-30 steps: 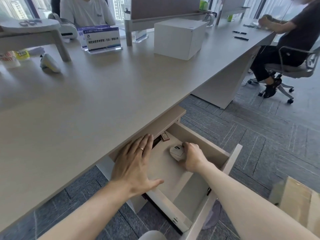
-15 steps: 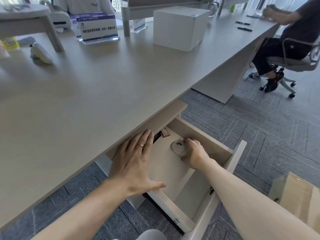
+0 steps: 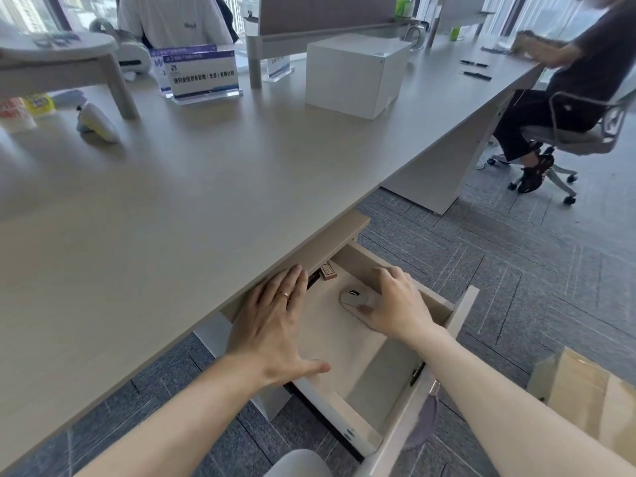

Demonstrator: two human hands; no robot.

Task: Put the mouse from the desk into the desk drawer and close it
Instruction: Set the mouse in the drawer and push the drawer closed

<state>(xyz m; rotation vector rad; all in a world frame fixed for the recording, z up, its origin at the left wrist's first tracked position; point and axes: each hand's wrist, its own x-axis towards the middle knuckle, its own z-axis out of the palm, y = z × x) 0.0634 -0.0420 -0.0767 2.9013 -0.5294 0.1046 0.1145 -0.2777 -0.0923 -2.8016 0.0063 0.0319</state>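
Note:
The pale beige mouse (image 3: 352,297) lies on the floor of the open desk drawer (image 3: 416,421), near its back. My right hand (image 3: 395,308) hovers over the mouse's right side with fingers spread; only the thumb touches it. My left hand (image 3: 272,325) lies flat against the desk edge (image 3: 206,201) above the drawer's left side. Its fingers are apart and the thumb reaches over the drawer's left wall. The drawer is pulled far out from under the desk.
A small brown box (image 3: 328,271) sits at the back of the drawer. On the desk stand a white box (image 3: 354,74) and a sign holder (image 3: 203,74). A person sits on a wheeled chair (image 3: 581,139) at the right. A cardboard box (image 3: 592,397) stands at lower right.
My right hand has opened from its grip on the mouse, with the fingers lifted and spread. The mouse stays on the drawer floor. My left hand has not moved.

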